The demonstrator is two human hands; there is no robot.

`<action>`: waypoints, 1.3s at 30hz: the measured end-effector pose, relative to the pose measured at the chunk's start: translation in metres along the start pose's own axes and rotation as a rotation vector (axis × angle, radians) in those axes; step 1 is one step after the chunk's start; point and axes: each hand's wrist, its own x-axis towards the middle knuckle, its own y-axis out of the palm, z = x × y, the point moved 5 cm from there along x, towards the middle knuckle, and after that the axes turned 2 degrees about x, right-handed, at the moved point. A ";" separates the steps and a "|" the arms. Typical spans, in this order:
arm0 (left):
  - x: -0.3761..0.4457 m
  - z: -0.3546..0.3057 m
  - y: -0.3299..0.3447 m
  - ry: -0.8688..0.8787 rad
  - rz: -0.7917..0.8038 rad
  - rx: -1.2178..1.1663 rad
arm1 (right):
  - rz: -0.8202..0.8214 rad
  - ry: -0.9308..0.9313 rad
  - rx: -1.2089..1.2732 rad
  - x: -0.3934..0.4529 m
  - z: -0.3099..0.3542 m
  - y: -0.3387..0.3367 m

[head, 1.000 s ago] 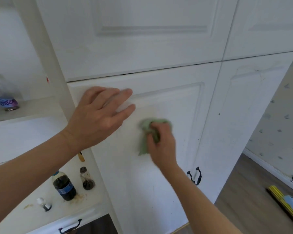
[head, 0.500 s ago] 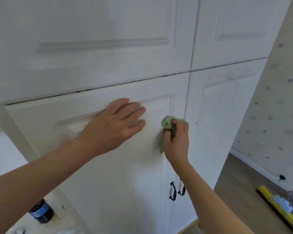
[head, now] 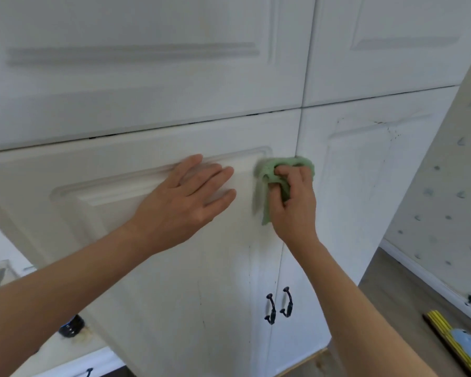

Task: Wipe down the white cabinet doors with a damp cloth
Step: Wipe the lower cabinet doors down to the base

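Head view first: we face the lower left cabinet door (head: 174,268), and beside it, past our right hand, the lower right door (head: 365,200), which carries dark specks near its upper panel corner. Our left hand (head: 184,198) lies flat on the left door, fingers straight and slightly spread, bracing against the raised panel moulding. Just right of it, our right hand (head: 292,202) is curled round the bunched green cloth (head: 269,183), pressing it to the door's right edge, right at the seam between the two lower doors. A loose tail of cloth hangs below the thumb side of that hand.

A second ago the cloth was working the middle of the left panel; since then it has travelled rightwards to the seam, and our left hand has followed across the moulding. We judge this stroke across the left door's upper band nearly spent, with the speckled right door likely next.

Below the right wrist sit two small dark handles (head: 279,304), untouched.
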 end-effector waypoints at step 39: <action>-0.028 -0.048 0.018 0.038 0.120 -0.149 | 0.278 0.262 0.050 -0.099 -0.055 0.013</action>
